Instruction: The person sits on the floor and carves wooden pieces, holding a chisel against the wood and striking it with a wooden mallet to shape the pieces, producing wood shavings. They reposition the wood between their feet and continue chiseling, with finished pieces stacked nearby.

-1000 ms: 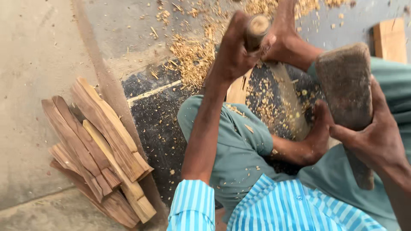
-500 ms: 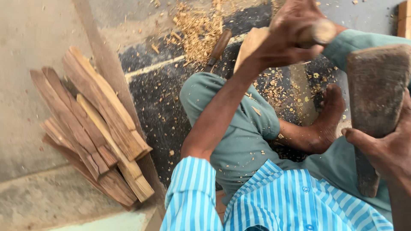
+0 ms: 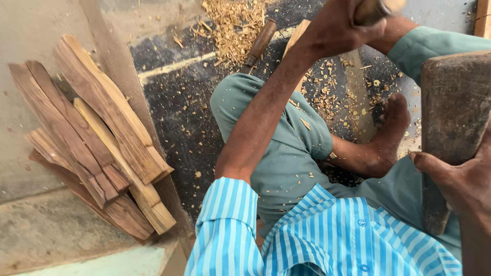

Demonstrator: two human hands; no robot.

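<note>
L hand (image 3: pixel 340 25) is gripping a round wooden tool handle (image 3: pixel 376 7), fingers wrapped tight. R hand (image 3: pixel 458 186) is clasping a mallet block (image 3: pixel 452 112) low on its shaft. Block prob. heavy, stiff, rough; the grip is sitting well below the head.

Stacked wood pieces (image 3: pixel 97 138) at left; shavings (image 3: pixel 235 25); spare wooden-handled tool (image 3: pixel 259 45) on floor.

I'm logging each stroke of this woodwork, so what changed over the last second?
The left hand, gripping a wooden tool handle, shifted right and up toward the frame's top edge. The right hand with its wooden mallet block slid toward the right edge. Neither hand let go. The stack of cut wood pieces, the shavings and the foot stayed put.
</note>
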